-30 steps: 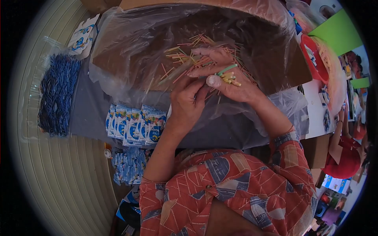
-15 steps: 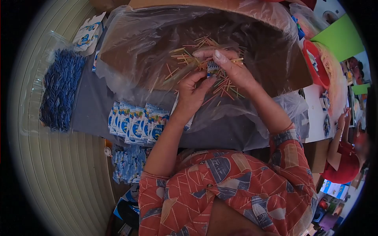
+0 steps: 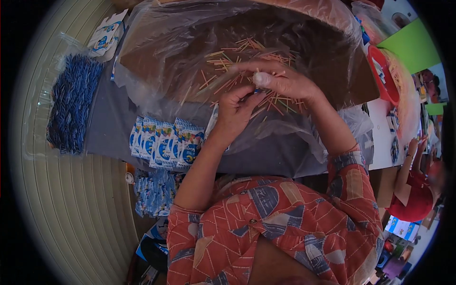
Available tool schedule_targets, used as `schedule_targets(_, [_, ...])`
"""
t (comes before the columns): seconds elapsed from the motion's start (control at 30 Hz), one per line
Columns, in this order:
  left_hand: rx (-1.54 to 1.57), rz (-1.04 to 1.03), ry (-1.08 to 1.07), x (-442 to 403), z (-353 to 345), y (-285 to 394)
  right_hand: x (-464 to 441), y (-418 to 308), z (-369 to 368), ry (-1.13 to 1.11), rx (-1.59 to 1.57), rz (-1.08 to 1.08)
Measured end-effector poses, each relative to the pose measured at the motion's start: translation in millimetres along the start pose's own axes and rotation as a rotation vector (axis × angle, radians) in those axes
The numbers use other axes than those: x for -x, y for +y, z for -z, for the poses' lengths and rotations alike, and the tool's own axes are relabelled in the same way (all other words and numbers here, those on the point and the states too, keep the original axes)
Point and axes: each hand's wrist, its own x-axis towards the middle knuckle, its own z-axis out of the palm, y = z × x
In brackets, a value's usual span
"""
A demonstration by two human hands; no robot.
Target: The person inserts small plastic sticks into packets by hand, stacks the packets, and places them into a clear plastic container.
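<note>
My left hand (image 3: 233, 111) is closed, thumb and fingers pinching a small blue-and-white packet (image 3: 257, 90) that is mostly hidden between my hands. Over it my right hand (image 3: 289, 84) curls, its thumb tip covered in something white, and the ends of a few thin sticks show at its fingers. Both hands are above a heap of thin coloured sticks (image 3: 221, 64), yellow, pink, red and green. The heap lies on clear plastic sheeting (image 3: 185, 61) lining a big cardboard box (image 3: 342, 80). Nearer to me, left of my left forearm, lie several flat printed packets (image 3: 164, 145) in an overlapping row.
At far left a clear bag (image 3: 73, 104) is full of dark blue striped packets. More blue packets (image 3: 154, 192) hang below the table edge. A printed white carton (image 3: 107, 35) lies at the upper left. To the right are a red basin (image 3: 388, 88) and a person in red (image 3: 411, 202).
My right hand has closed further over the packet, so less of it shows. My left hand has shifted slightly right. The view has tilted a little.
</note>
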Motion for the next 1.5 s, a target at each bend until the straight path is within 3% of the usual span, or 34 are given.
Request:
schedule_targets(0.07, [-0.05,0.146,-0.033,3,4,3,-2,1,6,0.106,-0.124,0.048])
schedule_targets(0.1, [-0.05,0.146,-0.034,2,4,2,-3,-2,2,0.106,-0.124,0.048])
schedule_targets(0.17, [-0.035,0.083,0.027,-1,3,-2,-7,-9,-9,0.362,-0.247,-0.034])
schedule_targets(0.4, [-0.163,-0.03,-0.023,4,14,-10,-10,8,-17,0.009,0.085,-0.021])
schedule_targets(0.47, [-0.103,0.158,-0.029,9,21,-15,-11,0,-11,0.199,-0.049,-0.012])
schedule_targets(0.6, [0.104,0.155,0.093,9,16,-8,-18,-1,-13,0.429,-0.261,0.04])
schedule_targets(0.67, [-0.051,0.159,0.007,10,26,-10,-14,1,-20,0.164,0.08,-0.065])
schedule_targets(0.7, [-0.049,0.163,0.001,11,25,-9,-13,-1,-20,0.106,0.059,-0.103])
schedule_targets(0.77, [0.167,0.167,0.121,13,25,-6,-13,5,-17,0.138,-0.03,-0.096])
schedule_targets(0.9, [0.045,0.185,0.069,21,31,-6,-13,9,-13,0.205,-0.336,-0.022])
schedule_targets(1.1, [0.01,0.181,-0.008,23,10,3,-25,0,-15,0.037,-0.121,-0.031])
schedule_targets(1.23, [-0.038,0.101,-0.016,28,8,2,-31,-8,-19,0.068,-0.159,0.156])
schedule_targets(1.3, [-0.044,0.057,0.004,30,10,5,-27,-22,-19,0.329,-0.175,0.275])
schedule_targets(1.4, [-0.119,-0.078,0.116,37,20,7,-8,-26,-12,0.5,-0.325,0.246])
schedule_targets(1.5, [-0.325,-0.175,0.17,45,28,15,20,-15,-11,0.401,-0.052,0.315])
